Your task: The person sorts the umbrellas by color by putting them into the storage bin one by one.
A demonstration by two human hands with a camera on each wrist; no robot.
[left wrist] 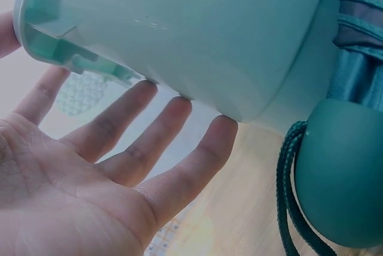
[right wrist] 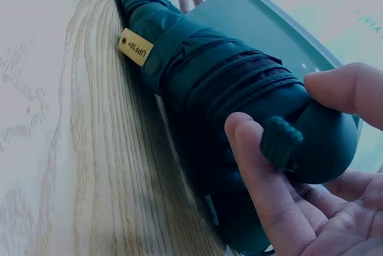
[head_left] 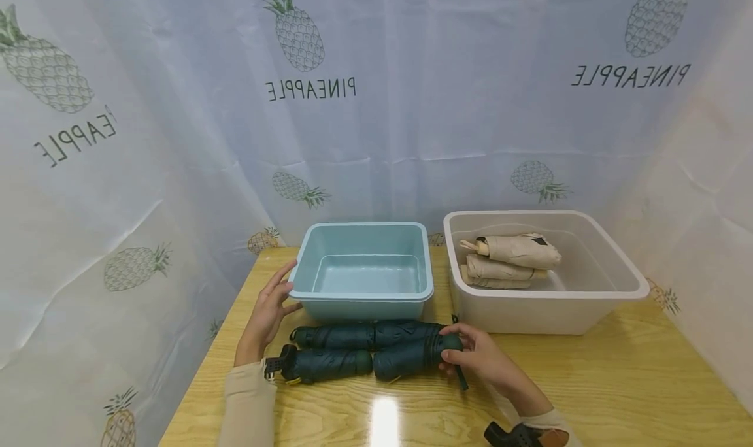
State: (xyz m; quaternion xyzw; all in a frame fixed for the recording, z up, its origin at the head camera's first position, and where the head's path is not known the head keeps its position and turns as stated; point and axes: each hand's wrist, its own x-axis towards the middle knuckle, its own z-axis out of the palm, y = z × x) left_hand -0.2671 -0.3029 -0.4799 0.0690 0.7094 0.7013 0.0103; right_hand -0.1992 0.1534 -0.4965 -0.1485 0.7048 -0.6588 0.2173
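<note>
Dark green folded umbrellas lie in two rows on the table in front of a light blue bin. My right hand grips the rounded handle end of the front right umbrella. In the right wrist view, thumb and fingers lie on either side of that umbrella, near its wrist cord, and a small UPF50+ tag hangs from its strap. My left hand touches the blue bin's left side, fingers spread. The left wrist view shows its fingertips against the bin wall.
A larger white bin stands to the right, with several beige folded umbrellas at its left end. The blue bin's inside is bare. A pineapple-print curtain hangs behind and beside the wooden table.
</note>
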